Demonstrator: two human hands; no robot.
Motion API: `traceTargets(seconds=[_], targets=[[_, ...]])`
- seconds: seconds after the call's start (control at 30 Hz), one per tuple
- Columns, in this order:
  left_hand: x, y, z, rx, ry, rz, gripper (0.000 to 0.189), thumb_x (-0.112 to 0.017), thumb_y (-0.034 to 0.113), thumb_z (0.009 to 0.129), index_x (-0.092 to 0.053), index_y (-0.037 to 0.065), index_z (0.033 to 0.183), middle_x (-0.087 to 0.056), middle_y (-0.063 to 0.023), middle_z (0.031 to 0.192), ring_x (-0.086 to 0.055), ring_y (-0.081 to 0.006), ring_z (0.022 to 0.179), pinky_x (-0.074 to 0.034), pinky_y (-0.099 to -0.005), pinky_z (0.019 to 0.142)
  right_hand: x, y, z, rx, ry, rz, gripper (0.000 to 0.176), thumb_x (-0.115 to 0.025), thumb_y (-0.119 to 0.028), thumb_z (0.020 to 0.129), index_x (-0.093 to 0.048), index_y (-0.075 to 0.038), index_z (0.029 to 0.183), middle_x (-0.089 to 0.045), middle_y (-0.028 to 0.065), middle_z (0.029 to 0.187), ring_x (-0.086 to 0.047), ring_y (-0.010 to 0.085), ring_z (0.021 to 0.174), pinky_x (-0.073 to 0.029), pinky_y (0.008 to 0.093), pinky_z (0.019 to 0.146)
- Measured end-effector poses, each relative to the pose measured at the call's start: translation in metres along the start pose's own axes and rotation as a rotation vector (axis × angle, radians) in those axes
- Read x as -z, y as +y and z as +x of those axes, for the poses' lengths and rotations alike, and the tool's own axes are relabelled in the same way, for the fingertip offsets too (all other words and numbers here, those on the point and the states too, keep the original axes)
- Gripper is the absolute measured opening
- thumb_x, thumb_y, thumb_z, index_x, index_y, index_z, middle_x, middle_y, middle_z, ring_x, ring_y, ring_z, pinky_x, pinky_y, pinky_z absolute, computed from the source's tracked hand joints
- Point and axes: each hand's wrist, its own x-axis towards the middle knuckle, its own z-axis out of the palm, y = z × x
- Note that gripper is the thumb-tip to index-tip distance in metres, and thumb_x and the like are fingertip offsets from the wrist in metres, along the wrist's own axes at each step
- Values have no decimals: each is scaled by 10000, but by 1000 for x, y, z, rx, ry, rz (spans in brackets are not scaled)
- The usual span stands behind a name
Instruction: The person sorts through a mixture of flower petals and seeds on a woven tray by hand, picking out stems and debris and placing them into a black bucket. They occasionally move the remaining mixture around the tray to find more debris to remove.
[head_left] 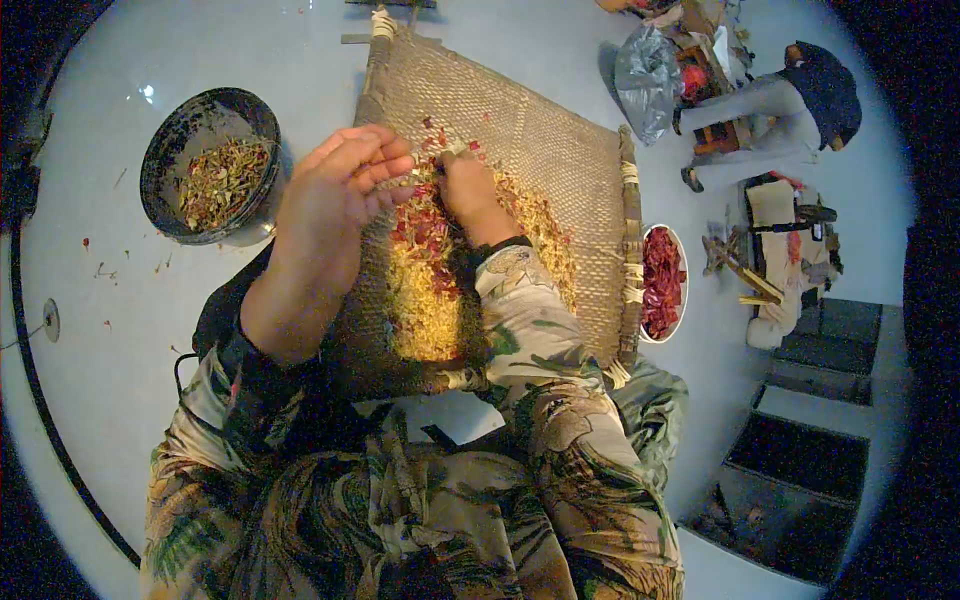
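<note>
A woven mat on a wooden frame (pixel 590 190) lies before my lap, heaped with yellow seeds (pixel 425 325) and dried red chili pieces (pixel 432 232). Over its left side my left hand (pixel 345 180) is raised, palm turned inward, its fingers loosely bent and slightly apart; nothing shows in it. Right of it, my right hand (pixel 467 190) is down at the far part of the heap, fingers curled together at the chili pieces. Whatever is between those fingertips is hidden.
A black bucket (pixel 262 118) with stems and scraps stands at left. On the right is a white bowl (pixel 682 290) of dried red chilies (pixel 661 280). Farther right are a grey plastic bag (pixel 648 80), another person (pixel 800 110), and dark panels (pixel 800 460).
</note>
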Motion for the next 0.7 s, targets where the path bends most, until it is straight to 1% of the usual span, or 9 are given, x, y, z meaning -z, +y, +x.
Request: traceTargets(seconds=[0.13, 0.23, 0.33, 0.37, 0.47, 0.5, 0.6, 0.63, 0.7], targets=[[0, 0, -1, -6, -1, -11, 191, -507, 165, 860, -525, 17, 980, -586, -90, 924, -568, -163, 844, -482, -301, 717, -7, 10, -1, 7, 38, 86, 184, -610, -160, 751, -602, -80, 917, -610, 190, 843, -602, 350, 780, -472, 444, 680], [3, -1, 2, 24, 19, 0, 177, -513, 162, 857, -525, 27, 969, -589, -82, 911, -571, -155, 826, -485, -298, 703, 6, 26, -8, -176, 70, 350, 152, -630, -178, 776, -603, -72, 882, -614, 119, 771, -601, 250, 696, -477, 370, 611], [1, -4, 3, 25, 0, 5, 163, -519, 164, 853, -526, 36, 953, -592, -73, 894, -573, -147, 798, -489, -289, 681, 32, 32, -21, -312, -44, 1232, 72, -586, -131, 805, -628, -73, 807, -629, 59, 726, -591, 203, 626, -482, 342, 594], [0, -7, 3, 33, -1, 7, 161, -521, 166, 852, -525, 38, 950, -592, -70, 889, -573, -145, 792, -489, -284, 673, 41, 33, -27, -366, -72, 1444, 50, -622, -126, 796, -612, -88, 827, -596, -7, 723, -532, 110, 597, -462, 263, 576], [-2, -19, 5, 63, -24, 38, 173, -513, 180, 859, -521, 43, 963, -584, -65, 893, -573, -150, 789, -491, -284, 665, 71, 22, -52, -415, -100, 1719, 137, -622, -135, 803, -596, -87, 928, -606, -7, 801, -553, 108, 666, -470, 248, 600], [0, -24, 7, 73, -39, 68, 188, -502, 191, 867, -517, 43, 983, -577, -66, 908, -572, -160, 799, -494, -294, 673, 79, 19, -56, -417, -119, 1755, 212, -612, -130, 813, -570, -98, 1019, -597, -18, 875, -555, 107, 741, -482, 247, 645], [0, -38, 10, 112, -58, 99, 189, -500, 207, 872, -517, 47, 969, -579, -62, 890, -574, -154, 795, -496, -285, 665, 100, 7, -75, -341, -98, 1885, 224, -604, -134, 821, -569, -104, 1041, -593, -25, 900, -555, 107, 789, -489, 263, 678], [0, -43, 11, 125, -61, 99, 182, -504, 211, 871, -519, 48, 953, -583, -60, 874, -575, -146, 788, -495, -276, 657, 107, 2, -80, -336, -78, 1906, 212, -597, -136, 826, -572, -110, 1035, -592, -24, 901, -555, 101, 788, -492, 270, 685], [1, -57, 13, 146, -104, 97, 217, -506, 239, 873, -514, 43, 966, -579, -64, 885, -576, -151, 796, -498, -285, 672, 122, -7, -88, -379, -39, 1876, 119, -584, -107, 835, -574, -91, 952, -590, -17, 862, -567, 91, 742, -508, 241, 642]])
